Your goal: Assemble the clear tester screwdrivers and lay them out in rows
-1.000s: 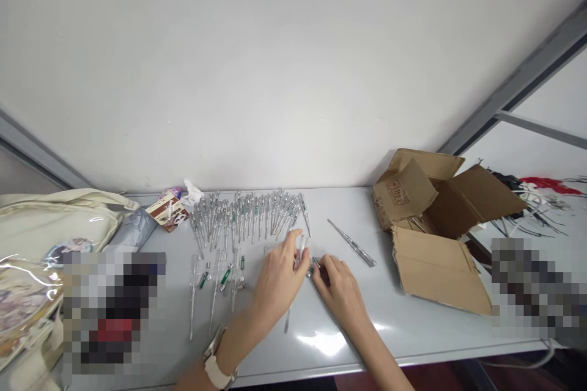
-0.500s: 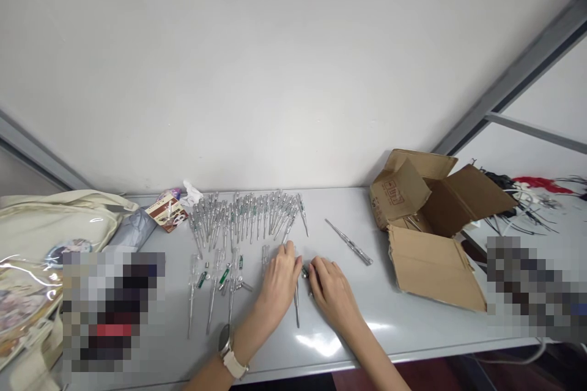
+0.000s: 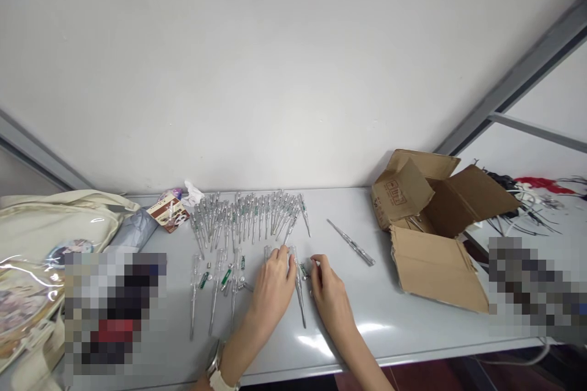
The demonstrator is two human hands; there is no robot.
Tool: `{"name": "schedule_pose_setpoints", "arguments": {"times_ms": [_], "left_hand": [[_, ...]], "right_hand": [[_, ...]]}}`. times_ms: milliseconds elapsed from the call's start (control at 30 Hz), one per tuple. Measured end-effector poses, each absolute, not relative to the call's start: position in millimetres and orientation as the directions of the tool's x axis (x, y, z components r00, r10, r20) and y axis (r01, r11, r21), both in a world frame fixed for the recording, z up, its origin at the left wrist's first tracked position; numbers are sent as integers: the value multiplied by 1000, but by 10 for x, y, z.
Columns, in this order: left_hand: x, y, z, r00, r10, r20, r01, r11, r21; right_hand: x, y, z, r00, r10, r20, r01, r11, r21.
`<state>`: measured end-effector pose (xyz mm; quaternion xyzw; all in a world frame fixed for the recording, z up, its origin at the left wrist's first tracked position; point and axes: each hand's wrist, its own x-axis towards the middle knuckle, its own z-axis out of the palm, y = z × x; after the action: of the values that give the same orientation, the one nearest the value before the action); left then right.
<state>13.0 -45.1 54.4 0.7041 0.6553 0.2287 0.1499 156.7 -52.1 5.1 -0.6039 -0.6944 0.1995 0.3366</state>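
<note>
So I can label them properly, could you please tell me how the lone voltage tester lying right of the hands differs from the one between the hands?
The lone tester lies apart, right of both hands, while the tester between the hands has its upper end at the left hand's fingers, with the right hand beside it. The lone tester's shaft points toward the wall; the other's points toward the person. Both are slim, with clear-looking handles and thin metal shafts, and lie flat on the grey table.
</note>
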Motion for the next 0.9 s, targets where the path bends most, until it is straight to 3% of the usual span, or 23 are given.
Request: {"name": "schedule_pose_setpoints", "arguments": {"times_ms": [133, 300, 567, 800, 900], "left_hand": [[64, -491, 643, 35, 998, 47, 847, -54, 529], [23, -538, 697, 13, 1000, 26, 845, -25, 535], [38, -601, 679, 13, 998, 65, 843, -46, 536], [-67, -610, 636, 2, 995, 101, 843, -57, 535], [-134, -578, 658, -7, 995, 104, 831, -52, 554]], "right_hand": [[1766, -664, 101, -102, 986, 131, 606, 166, -778], [1923, -839, 46, -204, 965, 167, 654, 261, -710], [1763, -810, 20, -237, 961, 141, 654, 266, -708], [1768, -750, -44, -45, 966, 255, 653, 222, -724], [1760, -732, 0, -77, 968, 239, 632, 232, -739]]}}
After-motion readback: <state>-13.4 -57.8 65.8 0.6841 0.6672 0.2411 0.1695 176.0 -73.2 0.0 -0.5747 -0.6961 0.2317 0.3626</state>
